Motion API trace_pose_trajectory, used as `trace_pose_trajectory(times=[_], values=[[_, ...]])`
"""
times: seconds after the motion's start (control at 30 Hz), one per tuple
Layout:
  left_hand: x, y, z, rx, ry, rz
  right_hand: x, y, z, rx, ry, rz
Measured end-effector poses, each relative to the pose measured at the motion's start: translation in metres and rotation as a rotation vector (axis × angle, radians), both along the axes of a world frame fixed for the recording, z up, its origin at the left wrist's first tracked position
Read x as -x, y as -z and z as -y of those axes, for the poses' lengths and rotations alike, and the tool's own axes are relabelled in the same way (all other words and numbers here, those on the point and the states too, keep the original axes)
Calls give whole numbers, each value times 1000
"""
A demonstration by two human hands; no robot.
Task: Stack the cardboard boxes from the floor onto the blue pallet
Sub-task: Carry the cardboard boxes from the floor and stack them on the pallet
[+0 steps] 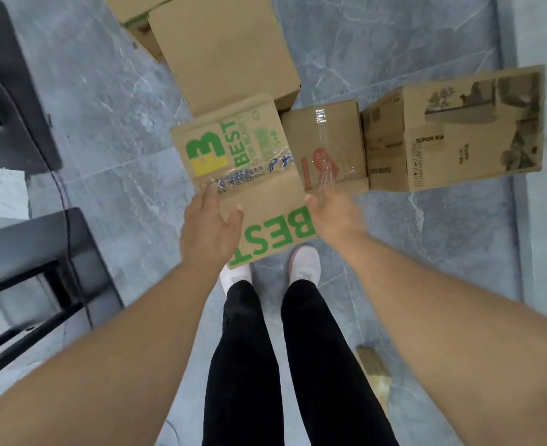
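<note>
Below, on the grey marbled tile floor (pixel 111 101), cardboard boxes sit clustered: a plain tall brown carton (pixel 224 49), a printed brown carton with shoe pictures (pixel 459 133), and a green-lettered "BEST" cardboard box (pixel 243 175) nearest the white shoes (pixel 304 263). Each grip flanks this box: left hand (pixel 209 230) fingers spread, resting on its left edge, right hand (pixel 333 210) open against its right side

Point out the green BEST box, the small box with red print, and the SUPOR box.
BEST box (pixel 233 149): head view, on its printed top flap.
Red-print box (pixel 325 146): head view, on its taped top.
SUPOR box (pixel 452 143): head view, on its printed face.
</note>
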State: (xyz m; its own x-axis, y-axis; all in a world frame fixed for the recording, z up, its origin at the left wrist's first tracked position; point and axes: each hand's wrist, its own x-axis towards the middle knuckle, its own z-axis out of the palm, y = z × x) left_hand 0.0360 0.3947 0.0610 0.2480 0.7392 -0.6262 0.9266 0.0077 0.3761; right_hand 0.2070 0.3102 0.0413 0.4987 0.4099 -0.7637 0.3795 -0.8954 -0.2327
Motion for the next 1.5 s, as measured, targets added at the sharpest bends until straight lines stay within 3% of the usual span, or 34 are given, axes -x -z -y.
trace_pose_trajectory(times=[0.1, 0.27, 0.43, 0.53, 0.7, 0.9, 1.0, 1.17, 1.5], values=[[-8, 18, 6, 96, -17, -25, 7, 14, 1, -13, -22, -38], [-8, 36, 5, 262, -254, -141, 24, 23, -5, -135, -36, -14], [7, 45, -4, 340, -526, -203, 38, 28, -18, -198, -54, -172], [45, 56, -17, 284, -657, -180, 46, 45, -22, -183, -46, -121], [108, 66, -16, 15, -821, -3, 53, 90, -14, -18, -93, -89], [151, 74, -13, 2, -1102, 14, 75, 131, -17, 93, -97, -183], [162, 75, -7, 85, -1100, 47, 86, 139, -21, 90, -30, -303], [163, 64, 5, 216, -955, 91, 87, 120, -18, 10, 104, -293], [112, -24, 28, 403, -810, 190, 14, -1, 16, -34, 116, -243]])
